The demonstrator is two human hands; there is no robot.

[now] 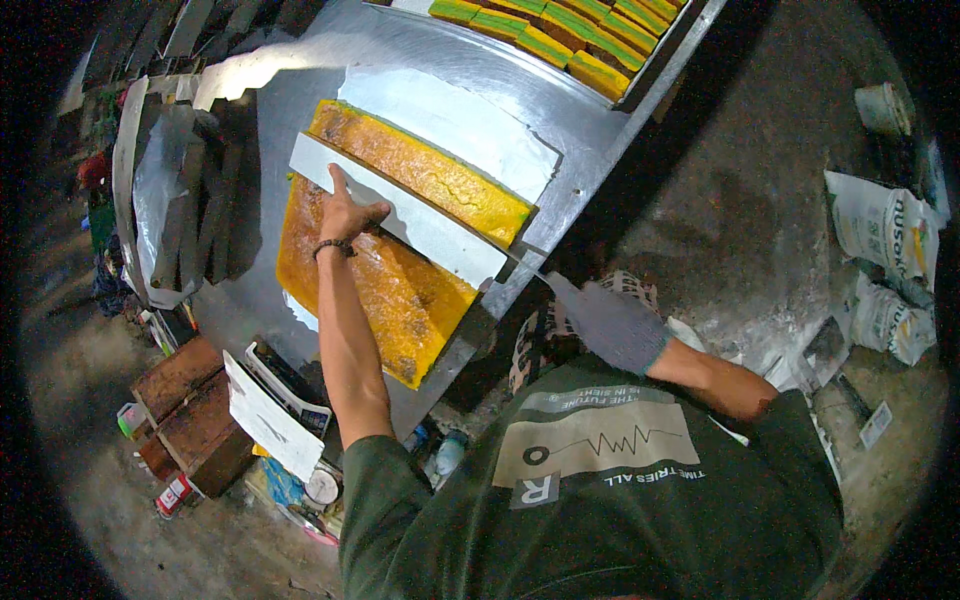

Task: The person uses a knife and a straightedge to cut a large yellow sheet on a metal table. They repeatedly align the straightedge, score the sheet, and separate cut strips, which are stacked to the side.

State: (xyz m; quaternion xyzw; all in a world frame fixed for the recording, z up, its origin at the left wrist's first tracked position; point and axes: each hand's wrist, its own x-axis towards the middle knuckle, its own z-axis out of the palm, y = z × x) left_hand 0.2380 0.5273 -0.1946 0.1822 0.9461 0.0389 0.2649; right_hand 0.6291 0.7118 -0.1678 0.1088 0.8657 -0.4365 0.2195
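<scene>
- Left hand (350, 217): bare, splayed, index finger extended and thumb out, resting on a flat white board (435, 228).
- Right hand (617, 328): in a grey knit-textured glove, closed around a knife (533, 266); its thin blade meets the board's 4 o'clock end.
- Yellow slab (400, 300): beneath the board; its larger part extends toward 5 o'clock from the left fingers, its narrower strip at 2 o'clock. Top glossy, mottled brown, uneven; green shows along the strip's far edge.
- White sheet (470, 135): thin, under the slab, on a smooth metal table (590, 215).
- Yellow-and-green bars (570, 35): rectangular, in rows, at 1 to 2 o'clock.
</scene>
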